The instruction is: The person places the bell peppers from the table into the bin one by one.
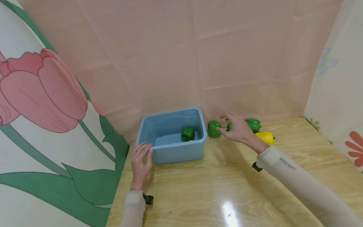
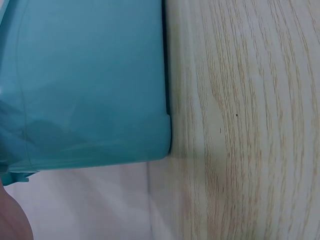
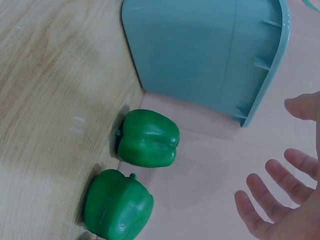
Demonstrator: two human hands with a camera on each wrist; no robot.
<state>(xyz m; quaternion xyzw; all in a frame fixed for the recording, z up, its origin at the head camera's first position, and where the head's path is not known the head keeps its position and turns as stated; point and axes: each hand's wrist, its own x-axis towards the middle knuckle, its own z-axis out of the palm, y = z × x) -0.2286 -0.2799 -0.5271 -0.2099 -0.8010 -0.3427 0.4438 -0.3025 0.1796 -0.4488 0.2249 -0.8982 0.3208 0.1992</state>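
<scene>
A blue plastic bin [image 1: 175,154] stands on the table, with a green bell pepper [image 1: 187,133] inside and small bits of yellow and orange showing above its front rim. My left hand [image 1: 141,164] holds the bin's front left corner, fingers bent over the rim and thumb against the outside. In the left wrist view only a piece of that hand shows at the edge. My right hand [image 1: 236,129] hovers with spread fingers, empty, above and beside the green bell pepper [image 3: 149,138] nearest the bin. A second green bell pepper [image 3: 119,205] lies beside it, partly hidden by the hand in the head view.
Farther right lie another green bell pepper [image 1: 253,125] and a yellow bell pepper [image 1: 265,137], both partly behind my right hand and wrist. A pink cloth backdrop [image 1: 158,63] rises behind the wooden table [image 1: 198,192]. Painted walls flank both sides.
</scene>
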